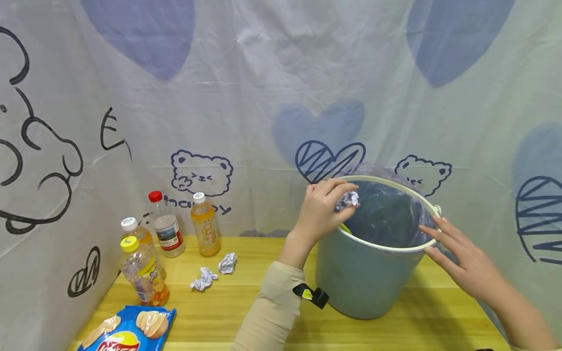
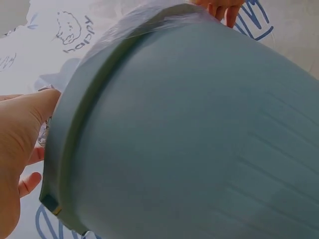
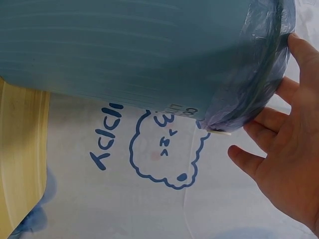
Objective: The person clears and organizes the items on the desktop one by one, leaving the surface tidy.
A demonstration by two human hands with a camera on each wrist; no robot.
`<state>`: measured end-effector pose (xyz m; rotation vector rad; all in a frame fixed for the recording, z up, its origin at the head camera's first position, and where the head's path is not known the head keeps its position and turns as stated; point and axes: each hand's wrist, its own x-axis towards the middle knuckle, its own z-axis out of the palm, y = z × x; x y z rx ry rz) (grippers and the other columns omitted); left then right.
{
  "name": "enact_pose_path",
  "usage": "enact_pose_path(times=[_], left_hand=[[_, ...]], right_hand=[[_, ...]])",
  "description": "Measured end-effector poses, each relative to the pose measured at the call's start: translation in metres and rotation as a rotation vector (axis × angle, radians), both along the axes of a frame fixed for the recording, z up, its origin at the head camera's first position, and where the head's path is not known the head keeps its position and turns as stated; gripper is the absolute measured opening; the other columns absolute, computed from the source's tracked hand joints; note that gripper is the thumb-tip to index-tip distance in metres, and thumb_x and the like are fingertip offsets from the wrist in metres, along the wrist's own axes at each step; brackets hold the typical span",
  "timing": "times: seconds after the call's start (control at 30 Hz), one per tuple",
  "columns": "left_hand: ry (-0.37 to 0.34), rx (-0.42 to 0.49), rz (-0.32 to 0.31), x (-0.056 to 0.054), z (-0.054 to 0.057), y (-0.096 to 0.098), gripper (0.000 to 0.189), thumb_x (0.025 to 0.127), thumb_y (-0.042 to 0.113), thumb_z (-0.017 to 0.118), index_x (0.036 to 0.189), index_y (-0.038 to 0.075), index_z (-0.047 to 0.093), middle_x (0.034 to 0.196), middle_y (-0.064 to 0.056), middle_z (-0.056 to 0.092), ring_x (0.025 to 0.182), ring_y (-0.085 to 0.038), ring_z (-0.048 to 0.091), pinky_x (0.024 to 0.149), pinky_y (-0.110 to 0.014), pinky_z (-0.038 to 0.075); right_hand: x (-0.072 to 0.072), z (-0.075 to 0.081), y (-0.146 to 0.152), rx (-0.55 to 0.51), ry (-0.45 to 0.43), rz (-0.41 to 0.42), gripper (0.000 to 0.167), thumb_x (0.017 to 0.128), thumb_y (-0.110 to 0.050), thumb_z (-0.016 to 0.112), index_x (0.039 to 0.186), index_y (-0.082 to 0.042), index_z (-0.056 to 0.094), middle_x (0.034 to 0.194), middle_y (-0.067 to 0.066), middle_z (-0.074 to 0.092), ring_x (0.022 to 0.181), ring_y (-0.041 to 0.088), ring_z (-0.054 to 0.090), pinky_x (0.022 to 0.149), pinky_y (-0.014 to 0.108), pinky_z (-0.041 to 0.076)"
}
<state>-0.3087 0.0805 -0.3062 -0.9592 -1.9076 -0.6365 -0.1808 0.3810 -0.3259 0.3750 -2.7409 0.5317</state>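
A grey-blue trash bin stands on the wooden table, with a cream rim ring and a thin clear liner bag folded over its edge. My left hand pinches a crumpled paper ball between thumb and fingers at the bin's left rim. In the left wrist view the bin wall hides most of that paper. My right hand rests its extended fingers on the right side of the rim, against the liner. Something yellow shows just inside the rim below the left hand.
Two more crumpled paper balls, one nearer and one farther, lie left of the bin. Several drink bottles stand at the back left. A blue chip bag lies at the front left. A patterned cloth hangs behind.
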Motion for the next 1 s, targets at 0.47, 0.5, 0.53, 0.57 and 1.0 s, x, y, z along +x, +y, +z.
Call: enact_pose_path(times=[0.47, 0.5, 0.53, 0.57, 1.0], left_hand=[[-0.072, -0.062, -0.014, 0.0013, 0.002, 0.0096, 0.034, 0.085, 0.036, 0.074, 0.116, 0.023, 0.068, 0.119, 0.005, 0.065, 0.115, -0.012, 0.06, 0.09, -0.035, 0.047], [-0.075, -0.068, -0.017, 0.0019, 0.0024, 0.0095, 0.033, 0.086, 0.036, 0.073, 0.116, 0.024, 0.068, 0.119, 0.005, 0.065, 0.115, -0.012, 0.06, 0.09, -0.035, 0.047], [-0.078, -0.075, -0.02, 0.002, 0.0025, 0.0097, 0.033, 0.086, 0.036, 0.073, 0.116, 0.024, 0.068, 0.119, 0.005, 0.065, 0.115, -0.013, 0.059, 0.09, -0.035, 0.047], [-0.08, -0.083, -0.021, 0.0023, 0.0027, 0.0097, 0.032, 0.087, 0.037, 0.072, 0.116, 0.025, 0.069, 0.119, 0.005, 0.065, 0.116, -0.013, 0.059, 0.091, -0.035, 0.047], [-0.118, -0.129, -0.064, 0.0023, 0.0025, 0.0103, 0.047, 0.084, 0.042, 0.073, 0.129, 0.03, 0.063, 0.121, 0.005, 0.063, 0.118, -0.011, 0.056, 0.089, -0.035, 0.045]], right_hand=[[-0.0005, -0.0001, -0.0003, -0.013, 0.006, 0.005, 0.049, 0.099, -0.029, 0.054, 0.147, -0.027, 0.043, 0.163, 0.007, 0.021, 0.154, 0.025, 0.006, 0.091, 0.08, 0.024], [-0.0003, -0.0001, -0.0003, -0.014, 0.006, 0.005, 0.049, 0.099, -0.029, 0.054, 0.147, -0.026, 0.043, 0.163, 0.007, 0.021, 0.154, 0.026, 0.006, 0.091, 0.08, 0.024], [-0.0003, -0.0004, -0.0003, -0.013, 0.006, 0.005, 0.049, 0.1, -0.029, 0.054, 0.147, -0.026, 0.043, 0.163, 0.007, 0.021, 0.154, 0.026, 0.006, 0.091, 0.08, 0.024], [0.0, -0.0007, -0.0003, -0.014, 0.007, 0.003, 0.049, 0.099, -0.029, 0.054, 0.147, -0.026, 0.044, 0.163, 0.007, 0.021, 0.153, 0.027, 0.007, 0.091, 0.08, 0.024], [0.0016, -0.0023, -0.0013, -0.022, 0.01, 0.01, 0.048, 0.1, -0.028, 0.054, 0.147, -0.025, 0.044, 0.163, 0.008, 0.021, 0.153, 0.027, 0.007, 0.094, 0.08, 0.022]])
